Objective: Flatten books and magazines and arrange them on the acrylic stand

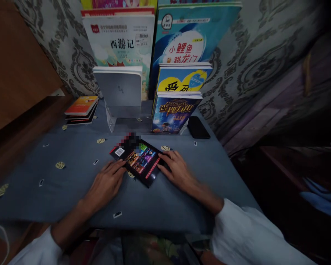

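A thin black book [140,160] lies turned at an angle on the cloth-covered table, with a barcode and several small coloured pictures on the side facing up. My left hand [108,178] has its fingertips on the book's left edge. At the right edge, the fingers and thumb of my right hand [177,170] grip the cover. Part of the book's upper end is blurred out. Both forearms come in from the bottom in white sleeves.
Behind the book, a clear acrylic stand [127,124] carries upright books, among them a grey one [121,88] and a blue one [173,116]. A small stack of books [81,106] sits at the back left. Right of the stand lies a black phone [199,127].
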### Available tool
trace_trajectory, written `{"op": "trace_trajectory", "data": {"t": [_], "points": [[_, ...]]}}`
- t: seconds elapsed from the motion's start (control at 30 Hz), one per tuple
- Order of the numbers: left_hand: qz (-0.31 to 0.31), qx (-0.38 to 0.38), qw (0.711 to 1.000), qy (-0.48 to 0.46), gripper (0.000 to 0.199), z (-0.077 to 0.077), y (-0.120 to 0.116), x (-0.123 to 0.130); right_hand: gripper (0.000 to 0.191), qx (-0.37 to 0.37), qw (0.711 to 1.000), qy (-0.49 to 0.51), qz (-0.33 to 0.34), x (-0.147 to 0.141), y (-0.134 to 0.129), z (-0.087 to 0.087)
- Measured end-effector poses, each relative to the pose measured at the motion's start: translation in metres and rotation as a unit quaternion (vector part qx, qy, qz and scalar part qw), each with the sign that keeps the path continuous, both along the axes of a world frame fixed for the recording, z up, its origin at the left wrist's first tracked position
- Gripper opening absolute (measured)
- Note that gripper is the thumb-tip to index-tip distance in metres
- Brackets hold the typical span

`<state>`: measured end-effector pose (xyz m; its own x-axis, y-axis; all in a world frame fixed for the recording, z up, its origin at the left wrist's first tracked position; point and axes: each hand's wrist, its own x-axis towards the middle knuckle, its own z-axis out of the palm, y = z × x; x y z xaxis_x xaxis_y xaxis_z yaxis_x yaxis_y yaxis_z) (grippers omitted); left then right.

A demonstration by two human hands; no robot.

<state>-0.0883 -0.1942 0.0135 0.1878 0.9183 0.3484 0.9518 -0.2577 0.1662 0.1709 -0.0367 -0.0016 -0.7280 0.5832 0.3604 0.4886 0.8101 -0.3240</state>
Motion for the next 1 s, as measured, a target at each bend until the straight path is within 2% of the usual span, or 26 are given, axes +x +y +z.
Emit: {"op": "trace_trajectory", "data": {"t": [0.2,0.33,0.43,0.53,0.67,0.73,0.87,1.0], "points": [[-0.019,-0.026,0.998,-0.046,0.024,0.002,0.017,-0.015,0.031,0.016,0.999,-0.037,0.008,0.02,-0.043,0.01],[-0.043,-0.052,0.993,-0.098,0.023,0.004,0.03,-0.031,0.027,0.028,0.998,-0.046,0.015,0.021,-0.046,0.017],[-0.032,-0.066,0.991,-0.116,0.026,0.004,0.041,-0.041,0.025,0.034,0.998,-0.046,0.011,0.013,-0.039,0.023],[-0.014,-0.054,0.993,-0.105,0.035,0.001,0.054,-0.048,0.024,0.015,0.998,-0.032,0.048,-0.004,-0.033,0.026],[0.01,-0.027,0.994,-0.103,0.04,-0.008,0.068,-0.053,0.026,-0.023,0.985,-0.02,0.167,-0.04,-0.027,0.029],[0.017,-0.021,0.994,-0.105,0.041,-0.012,0.071,-0.055,0.031,-0.027,0.979,-0.029,0.202,-0.059,-0.022,0.031],[0.013,-0.02,0.993,-0.115,0.045,-0.016,0.071,-0.058,0.034,-0.007,0.966,-0.057,0.252,-0.096,-0.007,0.029],[0.006,-0.022,0.993,-0.12,0.05,-0.02,0.07,-0.061,0.033,0.022,0.953,-0.081,0.292,-0.124,0.009,0.02]]}}
